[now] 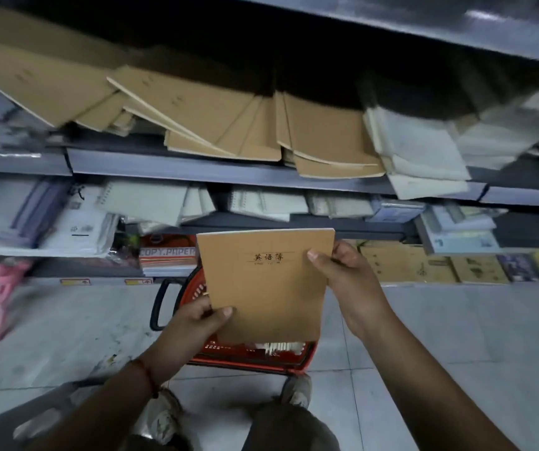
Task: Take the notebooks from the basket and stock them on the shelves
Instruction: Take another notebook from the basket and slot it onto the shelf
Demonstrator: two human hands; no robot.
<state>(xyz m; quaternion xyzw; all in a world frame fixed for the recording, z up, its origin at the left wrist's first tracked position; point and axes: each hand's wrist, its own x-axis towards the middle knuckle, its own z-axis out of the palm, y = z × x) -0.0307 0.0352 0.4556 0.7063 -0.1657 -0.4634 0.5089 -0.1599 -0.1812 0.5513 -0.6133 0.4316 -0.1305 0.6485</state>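
Note:
A brown kraft notebook (261,288) with printed characters on its cover is held up in the middle of the view, above a red basket (255,356). My left hand (193,323) grips its lower left corner, thumb on the cover. My right hand (343,275) grips its right edge, thumb on the front. The notebook hides most of the basket's inside; a few white edges show at the basket's near rim. On the grey shelf (170,164) above lie several similar brown notebooks (229,125), leaning and overlapping.
White notebooks (424,154) lie at the right of the same shelf. Lower shelves hold spiral pads (151,200) and copy paper packs (167,255). Cardboard boxes (424,265) stand at floor level on the right. A pink object (1,297) is on the tiled floor at the left.

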